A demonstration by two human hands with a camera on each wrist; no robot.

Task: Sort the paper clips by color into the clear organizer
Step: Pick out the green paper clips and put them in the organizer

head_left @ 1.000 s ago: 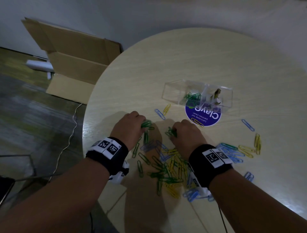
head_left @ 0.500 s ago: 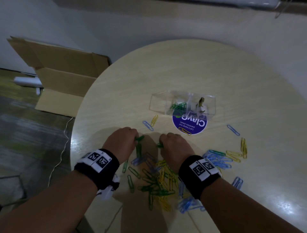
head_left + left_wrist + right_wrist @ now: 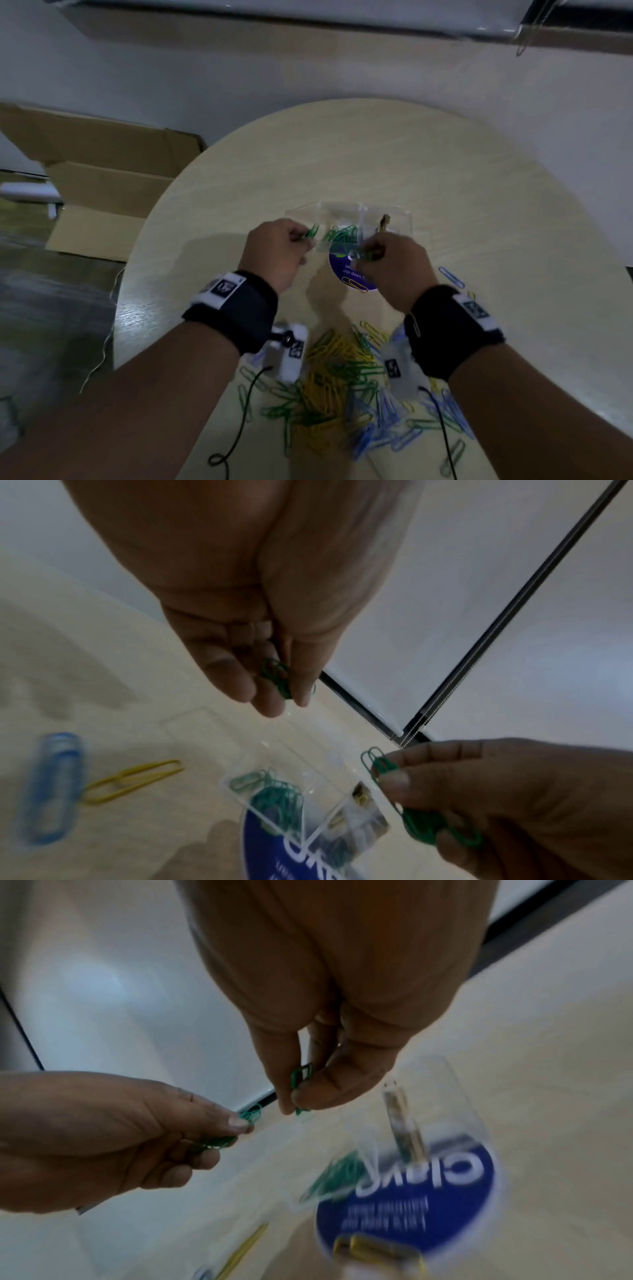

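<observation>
The clear organizer (image 3: 399, 219) stands mid-table with green paper clips (image 3: 342, 234) in one compartment. My left hand (image 3: 277, 251) is raised at the organizer's left end and pinches a few green clips (image 3: 312, 231), also visible between its fingertips (image 3: 276, 680). My right hand (image 3: 390, 263) hovers at the organizer's near side, pinching green clips (image 3: 301, 1080) of its own. A mixed pile of green, yellow and blue clips (image 3: 342, 394) lies near the table's front edge, partly hidden by my wrists.
A round blue sticker (image 3: 346, 274) lies under the organizer's near side with a yellow clip (image 3: 356, 286) on it. Loose blue clip (image 3: 452, 277) lies to the right. An open cardboard box (image 3: 102, 178) stands on the floor at left.
Both hands lifted from the pile and moved forward to the organizer, each carrying green clips. The camera view tilted upward.
</observation>
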